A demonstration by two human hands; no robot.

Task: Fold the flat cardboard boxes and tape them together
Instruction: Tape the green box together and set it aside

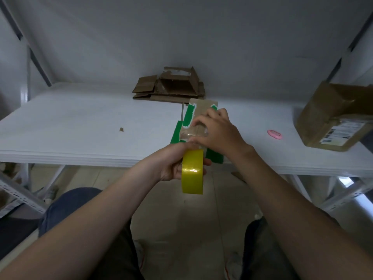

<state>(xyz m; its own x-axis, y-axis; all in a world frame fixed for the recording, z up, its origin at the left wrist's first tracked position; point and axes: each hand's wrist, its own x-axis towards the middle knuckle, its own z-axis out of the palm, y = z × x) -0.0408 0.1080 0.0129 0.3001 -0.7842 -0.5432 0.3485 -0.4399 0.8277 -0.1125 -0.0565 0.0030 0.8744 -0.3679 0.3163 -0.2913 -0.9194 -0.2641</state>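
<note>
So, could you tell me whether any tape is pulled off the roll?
Pulled out: a clear strip runs from the yellow tape roll in the left hand onto the green box, where the right hand holds it.

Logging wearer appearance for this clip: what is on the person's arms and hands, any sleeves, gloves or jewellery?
Both forearms are bare to the frame's edge, no sleeves in view. The left hand and right hand are ungloved; no watch or bracelet shows at either wrist.
</note>
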